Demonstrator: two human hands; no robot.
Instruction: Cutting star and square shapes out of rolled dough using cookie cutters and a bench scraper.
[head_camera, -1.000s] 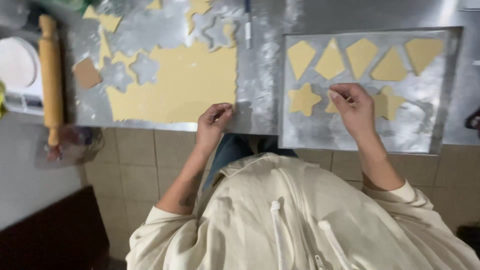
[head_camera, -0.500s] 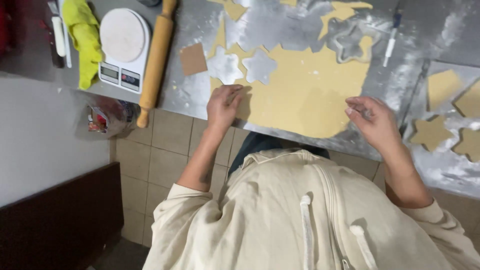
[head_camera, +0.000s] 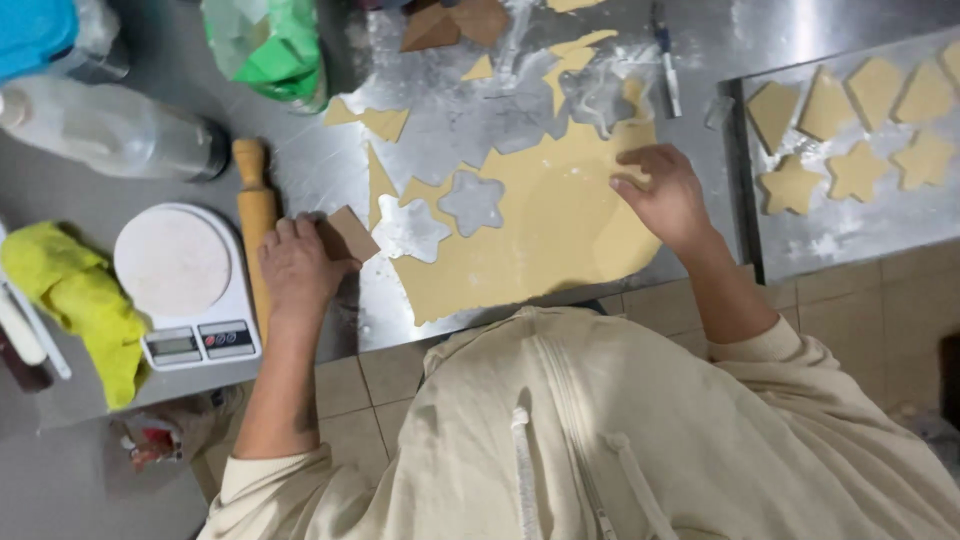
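Head view now looks down on the left half of the counter: half a second ago both hands sat on the near edge of the rolled dough sheet (head_camera: 560, 225), and a second ago the right hand was over at the baking tray (head_camera: 745, 200) among the cut shapes. Since then the left hand (head_camera: 295, 265) has left the dough and moved out to a small brown cardboard template (head_camera: 348, 232) lying just beside the rolling pin (head_camera: 256, 215) — its fingers lie loosely together, their tips on the card's near edge; whether they grip it or only rest on it I cannot tell. The right hand (head_camera: 665, 195) has come onto the dough's right part, fingers curled and close together, tips pressing the sheet near its upper edge. Two star-shaped holes (head_camera: 440, 215) show in the dough. On the tray, star and diamond cut-outs (head_camera: 850, 130) lie apart from one another. A white kitchen scale (head_camera: 185, 285) stands just left of the pin, a yellow cloth (head_camera: 70, 300) beyond it. Judging by the shift — tray work has given way to cutting more dough.
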